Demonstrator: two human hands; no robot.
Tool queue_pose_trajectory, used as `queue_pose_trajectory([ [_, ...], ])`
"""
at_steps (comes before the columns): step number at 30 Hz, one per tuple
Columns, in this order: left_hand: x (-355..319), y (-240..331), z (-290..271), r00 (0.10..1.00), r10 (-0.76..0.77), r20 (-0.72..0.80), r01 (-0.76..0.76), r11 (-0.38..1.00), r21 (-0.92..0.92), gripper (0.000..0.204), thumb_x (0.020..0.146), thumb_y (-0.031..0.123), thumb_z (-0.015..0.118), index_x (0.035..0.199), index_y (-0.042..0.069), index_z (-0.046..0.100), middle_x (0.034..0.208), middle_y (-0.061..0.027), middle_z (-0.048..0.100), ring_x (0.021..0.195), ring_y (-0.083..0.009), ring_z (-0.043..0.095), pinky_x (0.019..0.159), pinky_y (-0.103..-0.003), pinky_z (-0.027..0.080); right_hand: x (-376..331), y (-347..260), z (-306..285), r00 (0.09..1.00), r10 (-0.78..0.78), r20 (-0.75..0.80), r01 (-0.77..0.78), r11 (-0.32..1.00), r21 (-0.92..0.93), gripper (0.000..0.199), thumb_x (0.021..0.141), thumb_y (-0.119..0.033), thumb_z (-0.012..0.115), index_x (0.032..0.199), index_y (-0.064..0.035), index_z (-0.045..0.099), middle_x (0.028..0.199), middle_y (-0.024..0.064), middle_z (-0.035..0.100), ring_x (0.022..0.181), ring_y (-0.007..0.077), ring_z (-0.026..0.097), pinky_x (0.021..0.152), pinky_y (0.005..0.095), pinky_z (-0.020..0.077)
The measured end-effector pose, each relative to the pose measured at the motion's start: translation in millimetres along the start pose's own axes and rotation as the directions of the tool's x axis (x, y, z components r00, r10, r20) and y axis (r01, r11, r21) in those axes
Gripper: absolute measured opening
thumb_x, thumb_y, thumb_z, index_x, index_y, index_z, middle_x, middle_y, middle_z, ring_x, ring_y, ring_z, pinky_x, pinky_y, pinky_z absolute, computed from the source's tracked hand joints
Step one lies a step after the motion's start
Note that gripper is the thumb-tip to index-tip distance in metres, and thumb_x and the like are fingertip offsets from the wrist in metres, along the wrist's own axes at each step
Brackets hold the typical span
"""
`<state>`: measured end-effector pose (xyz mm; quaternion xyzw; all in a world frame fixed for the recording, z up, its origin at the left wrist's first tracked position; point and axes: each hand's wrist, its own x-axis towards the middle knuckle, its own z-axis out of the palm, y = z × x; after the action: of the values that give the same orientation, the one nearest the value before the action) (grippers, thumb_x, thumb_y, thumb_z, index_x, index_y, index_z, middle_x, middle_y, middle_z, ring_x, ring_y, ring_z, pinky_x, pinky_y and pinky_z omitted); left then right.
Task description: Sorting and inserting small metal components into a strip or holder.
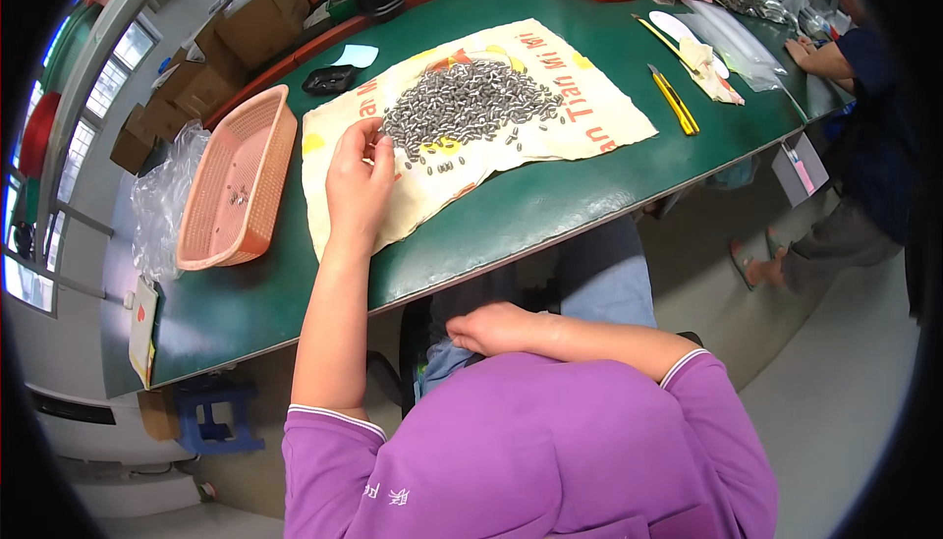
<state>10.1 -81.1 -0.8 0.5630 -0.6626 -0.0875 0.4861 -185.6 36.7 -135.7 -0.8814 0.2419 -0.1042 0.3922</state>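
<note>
Your pile of small grey metal pieces (467,102) lies on the pale printed sheet (609,131), mostly toward its far side, with a few strays spread just short of the heap; the soft, creased sheet probably serves to stop such rounded bits rolling across the green table (511,229). Your left hand (360,183) is over the left part of the sheet, at the pile's edge, its fingers curled toward the thumb, a posture that suits handling tiny pieces; whether anything is pinched there, you cannot tell from this angle. Your right hand (491,329) rests in your lap, on your side of the sheet and below it, loosely curled and well apart from the pile; its palm is hidden, so its grip cannot be told either. Left of the sheet and close by stands the pink basket (267,213), with a few small bits inside, seemingly put there for easy reach. Right of the sheet, the yellow cutter (674,104) lies apart, likely out of the way.
</note>
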Motion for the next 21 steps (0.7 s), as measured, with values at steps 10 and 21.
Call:
queue_pose_trajectory([
  [10,-12,-6,7,0.989,0.045,0.144,-0.038,0.998,-0.049,0.031,0.093,-0.003,0.062,0.124,0.002,0.063,0.102,-0.0106,0.066,0.086,-0.0188,0.066,0.078,-0.030,0.055,-12,-6,-5,0.988,0.118,0.101,-0.141,0.953,0.270,0.019,0.099,-0.031,0.061,0.096,-0.0125,0.063,0.087,0.0100,0.072,0.083,0.0341,0.071,0.075,0.0444,0.0548],
  [21,-9,16,-11,0.861,-0.034,0.507,0.045,0.999,-0.010,0.065,0.087,-0.007,0.069,0.147,0.005,0.049,0.114,-0.0099,0.063,0.095,-0.0170,0.064,0.088,-0.030,0.055,-45,-16,-109,0.938,-0.007,0.348,-0.028,0.995,0.098,0.036,0.095,-0.019,0.062,0.129,-0.0068,0.066,0.120,0.0191,0.069,0.111,0.0392,0.066,0.095,0.0460,0.0527],
])
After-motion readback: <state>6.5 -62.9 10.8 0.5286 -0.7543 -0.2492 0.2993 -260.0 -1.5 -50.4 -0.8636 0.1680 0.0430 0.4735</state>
